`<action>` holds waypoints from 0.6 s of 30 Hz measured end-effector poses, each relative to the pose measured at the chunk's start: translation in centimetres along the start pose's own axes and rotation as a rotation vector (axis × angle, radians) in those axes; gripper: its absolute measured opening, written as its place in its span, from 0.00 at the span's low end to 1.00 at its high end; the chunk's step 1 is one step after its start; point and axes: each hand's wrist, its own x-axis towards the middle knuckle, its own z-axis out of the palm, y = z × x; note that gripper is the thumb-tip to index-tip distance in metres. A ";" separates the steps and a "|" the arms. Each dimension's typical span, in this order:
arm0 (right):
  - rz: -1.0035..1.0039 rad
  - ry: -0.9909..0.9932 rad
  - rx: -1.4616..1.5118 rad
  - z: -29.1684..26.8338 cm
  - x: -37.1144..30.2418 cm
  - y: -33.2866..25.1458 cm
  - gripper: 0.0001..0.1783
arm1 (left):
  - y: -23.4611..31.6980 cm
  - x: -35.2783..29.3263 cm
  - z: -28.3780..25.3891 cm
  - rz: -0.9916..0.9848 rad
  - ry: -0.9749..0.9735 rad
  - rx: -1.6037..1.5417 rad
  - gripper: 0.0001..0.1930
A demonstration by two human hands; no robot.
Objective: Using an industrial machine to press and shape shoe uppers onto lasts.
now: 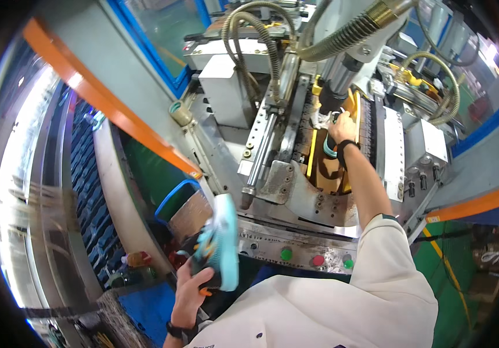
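Observation:
My left hand (190, 290) is closed around a light blue and black sneaker (220, 249) with orange accents. The sneaker is held upright in front of the machine's front panel, its pale sole side turned right. My right hand (344, 127) reaches into the machine bay, fingers closed at a second shoe (330, 146) with a teal edge. Most of that shoe is hidden by the hand and by the dark press head (335, 87) just above it. Yellow side pads (352, 107) flank the bay.
The front panel carries green and red buttons (318, 260). Metal cylinders (263, 148) and ribbed hoses (342, 43) surround the bay. Orange-edged guards (107, 101) stand at both sides. Leftward runs a conveyor with dark ridged belting (90, 191); a blue bin surface (148, 310) lies low left.

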 end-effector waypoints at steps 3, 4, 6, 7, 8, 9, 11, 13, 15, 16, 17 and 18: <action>0.003 0.154 0.022 1.2 1.7 -2.5 0.37 | -1.3 -0.4 -2.0 0.232 0.197 -0.156 0.22; 0.052 0.034 -0.017 1.4 2.0 -2.0 0.43 | -2.9 -1.7 -3.0 0.247 0.254 -0.184 0.20; -0.273 0.031 0.116 -1.4 -2.1 -2.3 0.40 | -5.6 -5.0 -3.9 0.269 0.367 -0.260 0.16; -0.447 0.101 0.224 -2.5 -4.6 -2.9 0.36 | -6.5 -5.8 -4.0 0.272 0.409 -0.308 0.16; -0.549 0.203 0.399 -3.4 -8.1 -4.0 0.28 | -7.2 -5.9 -3.4 0.282 0.430 -0.393 0.16; -0.697 0.213 0.549 -5.7 -13.3 -5.6 0.20 | -8.8 -6.1 -3.9 0.248 0.472 -0.456 0.18; -0.676 -0.171 0.559 -7.1 -22.5 -6.3 0.14 | -11.1 -6.4 -4.5 0.264 0.464 -0.523 0.19; -0.751 -0.459 0.659 -6.1 -29.9 -6.7 0.10 | -11.4 -8.8 -3.5 0.269 0.471 -0.569 0.19; -1.005 -0.346 0.629 1.9 -32.9 -5.1 0.08 | -11.6 -10.8 -3.5 0.237 0.512 -0.583 0.16; -1.054 -0.380 0.500 4.4 -33.7 -4.8 0.07 | -12.1 -11.7 -3.3 0.278 0.584 -0.406 0.14; -1.108 -0.411 0.519 7.5 -33.8 -4.0 0.07 | -12.5 -13.0 -3.1 0.309 0.653 -0.223 0.13; -1.171 -0.378 0.496 10.8 -33.4 -2.8 0.08 | -15.0 -13.9 -4.0 0.349 0.738 0.256 0.19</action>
